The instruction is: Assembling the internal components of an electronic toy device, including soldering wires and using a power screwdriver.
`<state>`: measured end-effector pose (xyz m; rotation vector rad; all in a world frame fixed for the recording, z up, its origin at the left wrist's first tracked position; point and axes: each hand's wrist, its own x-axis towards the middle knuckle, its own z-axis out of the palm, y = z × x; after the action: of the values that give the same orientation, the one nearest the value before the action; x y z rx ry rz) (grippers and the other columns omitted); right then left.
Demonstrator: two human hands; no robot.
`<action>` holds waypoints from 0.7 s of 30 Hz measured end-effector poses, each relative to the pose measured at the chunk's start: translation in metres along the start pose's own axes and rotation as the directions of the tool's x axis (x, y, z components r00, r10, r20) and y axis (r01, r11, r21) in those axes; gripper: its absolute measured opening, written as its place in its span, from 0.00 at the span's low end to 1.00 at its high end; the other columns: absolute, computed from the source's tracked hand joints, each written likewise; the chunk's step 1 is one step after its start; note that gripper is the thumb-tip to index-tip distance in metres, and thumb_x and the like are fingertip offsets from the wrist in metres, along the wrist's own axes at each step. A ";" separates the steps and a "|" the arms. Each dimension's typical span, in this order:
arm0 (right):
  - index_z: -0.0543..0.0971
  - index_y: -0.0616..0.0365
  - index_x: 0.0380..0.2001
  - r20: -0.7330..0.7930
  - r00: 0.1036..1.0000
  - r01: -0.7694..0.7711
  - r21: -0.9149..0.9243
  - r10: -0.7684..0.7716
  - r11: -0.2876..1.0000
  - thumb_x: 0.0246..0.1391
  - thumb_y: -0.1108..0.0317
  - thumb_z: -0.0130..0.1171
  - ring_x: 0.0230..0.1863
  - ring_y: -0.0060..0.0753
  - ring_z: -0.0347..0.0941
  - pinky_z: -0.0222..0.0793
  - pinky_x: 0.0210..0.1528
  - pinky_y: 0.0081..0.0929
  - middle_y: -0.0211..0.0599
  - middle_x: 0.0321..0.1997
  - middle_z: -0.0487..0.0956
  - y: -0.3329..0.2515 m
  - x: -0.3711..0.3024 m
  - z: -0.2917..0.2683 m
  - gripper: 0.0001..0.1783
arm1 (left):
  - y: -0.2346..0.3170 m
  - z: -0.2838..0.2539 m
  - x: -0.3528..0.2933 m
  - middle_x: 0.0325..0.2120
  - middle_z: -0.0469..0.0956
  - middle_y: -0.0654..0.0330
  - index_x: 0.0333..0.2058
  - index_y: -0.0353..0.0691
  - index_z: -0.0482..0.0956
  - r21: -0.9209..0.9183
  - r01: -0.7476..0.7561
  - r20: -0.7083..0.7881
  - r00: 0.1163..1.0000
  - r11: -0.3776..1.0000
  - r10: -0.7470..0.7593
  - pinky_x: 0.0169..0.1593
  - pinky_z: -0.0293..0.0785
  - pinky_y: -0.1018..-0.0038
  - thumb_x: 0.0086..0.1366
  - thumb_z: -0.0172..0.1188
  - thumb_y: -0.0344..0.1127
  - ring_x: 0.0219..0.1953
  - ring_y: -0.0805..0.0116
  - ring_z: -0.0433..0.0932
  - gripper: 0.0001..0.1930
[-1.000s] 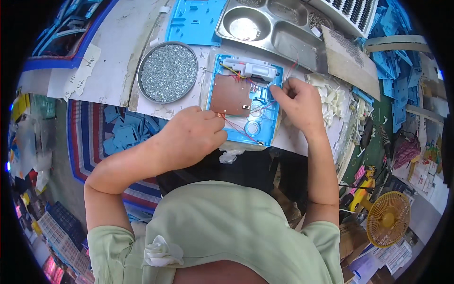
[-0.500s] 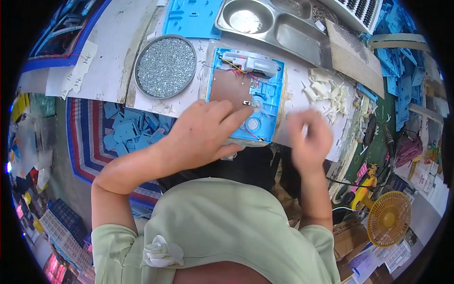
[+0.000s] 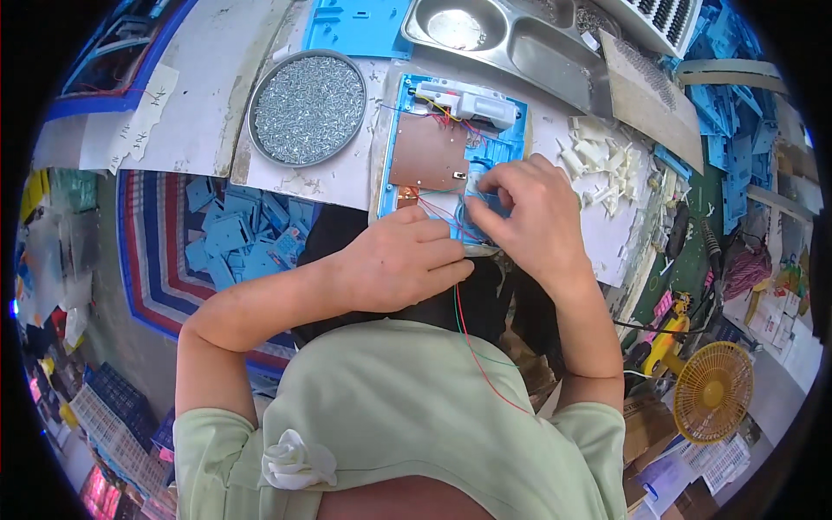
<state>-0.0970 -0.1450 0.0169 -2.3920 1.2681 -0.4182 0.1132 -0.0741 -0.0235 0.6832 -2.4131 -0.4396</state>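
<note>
A blue plastic housing (image 3: 516, 147) lies open in front of me, with a brown circuit board (image 3: 426, 154) in its left half. A grey-white module (image 3: 475, 106) spans its far end, thin coloured wires running from it. My left hand (image 3: 403, 260) is at the near left edge, fingers curled; red and green wires (image 3: 463, 322) trail from beneath it over my lap. My right hand (image 3: 537, 221) reaches into the housing's right side. Its thumb and index finger close about a small white plastic piece (image 3: 474, 179) beside the board, partly covered by the fingers.
A round tray of small metal screws (image 3: 308, 108) sits to the left. Loose white plastic parts (image 3: 607, 169) are heaped at right. Beyond are a steel compartment tray (image 3: 555, 65) and a blue panel (image 3: 355, 26). Below left, a striped bag (image 3: 160, 260) holds blue parts; a yellow fan (image 3: 712, 392) stands lower right.
My right hand has moved left from beside the housing into it. The left hand has drawn back off the board toward me, and red and green wires now hang below it.
</note>
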 end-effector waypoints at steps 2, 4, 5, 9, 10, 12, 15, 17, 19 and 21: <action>0.83 0.55 0.24 0.063 0.995 -0.077 0.087 0.071 0.993 0.46 0.58 0.71 0.30 0.45 0.75 0.64 0.37 0.43 0.35 0.22 0.79 -0.002 0.003 -0.002 0.13 | 0.000 0.001 -0.001 0.36 0.79 0.66 0.43 0.43 0.85 0.003 0.002 -0.013 1.000 1.000 -0.002 0.40 0.70 0.67 0.52 0.64 0.35 0.36 0.68 0.76 0.18; 0.83 0.55 0.24 0.050 0.995 -0.084 0.023 0.082 0.996 0.46 0.57 0.71 0.30 0.45 0.75 0.64 0.38 0.43 0.35 0.21 0.78 -0.007 0.000 -0.002 0.12 | 0.000 0.004 -0.001 0.37 0.79 0.67 0.43 0.44 0.85 0.000 0.008 -0.038 0.999 1.000 -0.008 0.40 0.70 0.68 0.52 0.64 0.35 0.36 0.69 0.76 0.18; 0.83 0.54 0.23 0.043 0.995 -0.087 -0.009 0.088 0.996 0.46 0.57 0.71 0.30 0.45 0.76 0.64 0.38 0.43 0.34 0.20 0.78 -0.010 -0.001 -0.001 0.12 | 0.000 0.006 -0.001 0.37 0.79 0.67 0.43 0.44 0.85 -0.002 0.011 -0.050 0.999 1.000 -0.011 0.39 0.70 0.68 0.51 0.64 0.35 0.36 0.69 0.76 0.18; 0.84 0.54 0.24 0.000 0.988 -0.152 -0.054 0.153 0.987 0.47 0.58 0.71 0.30 0.44 0.77 0.64 0.37 0.43 0.36 0.19 0.79 -0.013 -0.001 0.007 0.12 | -0.001 0.009 0.002 0.37 0.79 0.68 0.43 0.45 0.85 -0.006 0.011 -0.059 0.998 1.000 -0.011 0.38 0.70 0.69 0.51 0.65 0.35 0.36 0.70 0.76 0.18; 0.84 0.55 0.24 0.026 0.983 -0.183 -0.019 0.184 0.983 0.48 0.58 0.71 0.29 0.44 0.77 0.65 0.36 0.43 0.37 0.20 0.79 -0.014 0.000 0.006 0.12 | -0.001 0.008 0.003 0.37 0.80 0.68 0.43 0.46 0.86 0.000 0.011 -0.052 0.999 1.000 -0.011 0.38 0.70 0.70 0.50 0.65 0.35 0.36 0.70 0.76 0.18; 0.83 0.57 0.24 0.075 0.956 -0.290 0.117 0.283 0.950 0.49 0.60 0.70 0.28 0.44 0.78 0.68 0.35 0.42 0.40 0.21 0.81 -0.013 0.002 0.004 0.12 | -0.002 0.008 0.002 0.36 0.80 0.68 0.42 0.46 0.86 -0.007 0.010 -0.053 0.999 1.000 -0.011 0.38 0.70 0.70 0.50 0.66 0.35 0.35 0.70 0.76 0.17; 0.83 0.60 0.24 0.103 0.918 -0.395 0.278 0.382 0.875 0.50 0.62 0.69 0.25 0.45 0.79 0.72 0.32 0.39 0.43 0.22 0.82 -0.007 0.002 0.001 0.12 | -0.005 0.009 0.000 0.36 0.80 0.69 0.42 0.46 0.86 -0.034 0.004 -0.074 0.997 0.999 -0.007 0.37 0.70 0.70 0.50 0.66 0.35 0.33 0.70 0.76 0.17; 0.82 0.62 0.24 0.035 0.945 -0.326 0.209 0.326 0.922 0.51 0.64 0.68 0.23 0.45 0.80 0.73 0.29 0.36 0.45 0.22 0.82 -0.006 0.001 0.001 0.12 | -0.006 0.010 0.000 0.35 0.80 0.69 0.42 0.46 0.86 -0.039 -0.005 -0.083 0.997 0.999 0.002 0.37 0.70 0.70 0.50 0.66 0.35 0.32 0.70 0.76 0.17; 0.83 0.61 0.23 0.090 0.936 -0.352 0.232 0.340 0.907 0.51 0.63 0.68 0.24 0.45 0.79 0.71 0.33 0.38 0.44 0.22 0.82 -0.016 0.003 -0.004 0.12 | -0.006 0.011 -0.002 0.36 0.80 0.68 0.42 0.46 0.86 -0.044 -0.004 -0.117 0.993 0.999 -0.001 0.37 0.71 0.70 0.50 0.66 0.35 0.33 0.70 0.77 0.17; 0.83 0.59 0.22 0.111 0.947 -0.316 0.157 0.301 0.936 0.51 0.62 0.68 0.25 0.44 0.79 0.68 0.37 0.40 0.42 0.21 0.81 -0.024 0.001 -0.005 0.11 | -0.006 0.013 -0.004 0.37 0.81 0.67 0.42 0.45 0.86 -0.054 -0.008 -0.160 0.987 0.998 -0.001 0.38 0.71 0.70 0.50 0.66 0.34 0.33 0.70 0.77 0.17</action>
<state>-0.0817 -0.1345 0.0331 -2.0004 1.4733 -0.3125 0.1098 -0.0750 -0.0380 0.6644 -2.2429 -0.4309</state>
